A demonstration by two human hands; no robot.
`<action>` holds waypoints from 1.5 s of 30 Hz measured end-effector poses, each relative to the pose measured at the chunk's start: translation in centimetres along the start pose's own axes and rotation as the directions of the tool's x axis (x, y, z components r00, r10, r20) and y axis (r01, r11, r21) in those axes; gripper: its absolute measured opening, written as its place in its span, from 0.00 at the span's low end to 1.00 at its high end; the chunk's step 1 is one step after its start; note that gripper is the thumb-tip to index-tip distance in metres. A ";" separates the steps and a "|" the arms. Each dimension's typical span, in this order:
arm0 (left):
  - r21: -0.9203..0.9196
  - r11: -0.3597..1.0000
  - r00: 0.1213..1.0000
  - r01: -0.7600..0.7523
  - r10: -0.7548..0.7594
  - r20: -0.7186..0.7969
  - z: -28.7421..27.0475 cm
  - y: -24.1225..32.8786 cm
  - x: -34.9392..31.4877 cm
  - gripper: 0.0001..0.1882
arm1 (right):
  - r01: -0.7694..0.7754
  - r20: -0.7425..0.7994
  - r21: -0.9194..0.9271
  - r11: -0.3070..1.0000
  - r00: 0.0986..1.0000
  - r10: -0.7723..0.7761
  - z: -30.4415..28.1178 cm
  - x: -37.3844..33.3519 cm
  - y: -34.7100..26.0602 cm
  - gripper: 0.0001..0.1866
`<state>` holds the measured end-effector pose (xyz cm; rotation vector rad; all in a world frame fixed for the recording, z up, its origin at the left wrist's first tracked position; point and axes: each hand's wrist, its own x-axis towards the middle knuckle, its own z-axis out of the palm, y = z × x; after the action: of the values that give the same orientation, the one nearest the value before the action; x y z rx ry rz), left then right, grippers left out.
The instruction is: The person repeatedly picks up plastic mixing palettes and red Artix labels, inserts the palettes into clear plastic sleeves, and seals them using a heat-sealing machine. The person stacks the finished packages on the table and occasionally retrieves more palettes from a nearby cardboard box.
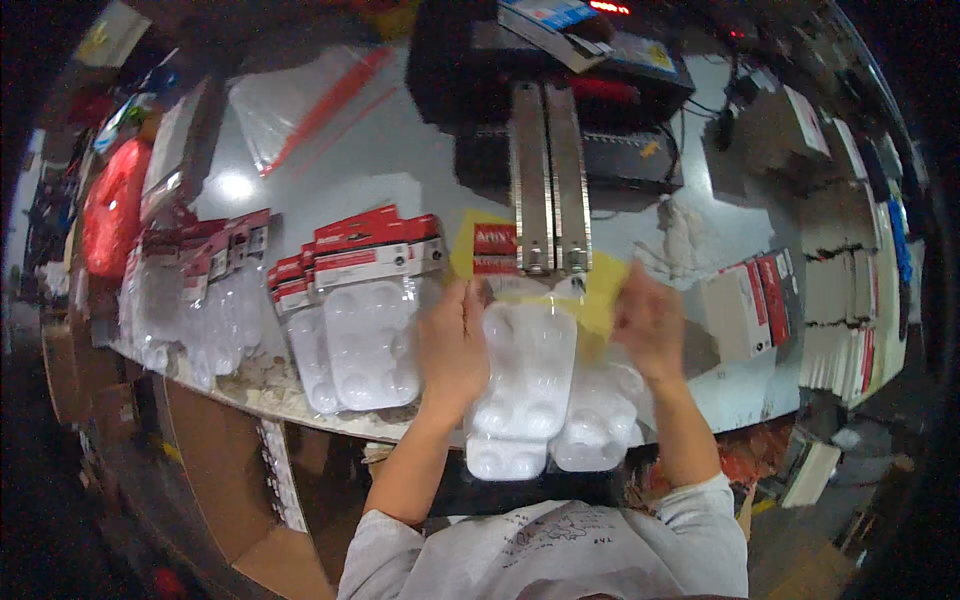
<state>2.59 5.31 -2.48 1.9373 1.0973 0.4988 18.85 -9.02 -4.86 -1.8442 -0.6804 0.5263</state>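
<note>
A clear plastic blister pack (525, 370) lies before me, its red-and-white header card (494, 248) tucked up under the ends of two long metal bars (551, 180) of a black machine. My left hand (456, 340) is closed at the pack's upper left edge, fingertips near the card. To the right, my right hand (648, 318) is raised over a yellow sheet (600, 292), apart from that pack. Motion smears its fingers, so their hold does not show. Another clear blister (597, 425) sits partly beneath the first, at the table's front edge.
Left of my hand lie carded blister packs (372, 345), with more packs (205, 300) farther left. Red-and-white cards (745, 308) are stacked at right, near a crumpled clear plastic piece (682, 238). The black machine (560, 150) stands behind. An open cardboard box (225, 470) is below the table.
</note>
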 end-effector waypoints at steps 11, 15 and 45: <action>0.819 0.546 0.966 -0.177 0.254 0.039 -7.4 -2.3 -0.4 0.35 | -0.114 -0.322 -0.848 0.518 0.886 -0.333 -15.1 -1.6 2.8 0.32; 0.798 0.535 0.955 -0.279 0.244 0.171 -7.5 -4.1 -1.7 0.48 | -0.207 -0.343 -0.796 0.568 0.928 -0.142 -15.2 -1.6 2.0 0.45; 0.079 0.996 0.980 -0.032 0.047 -0.192 -6.8 -3.8 -9.7 0.06 | -0.302 -0.553 -0.615 0.729 0.823 -0.126 -10.3 -2.1 -5.2 0.29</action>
<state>-9.13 1.42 -1.12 2.0119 1.2168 0.6885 22.80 -15.99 3.73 -2.5823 -0.3772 -0.2966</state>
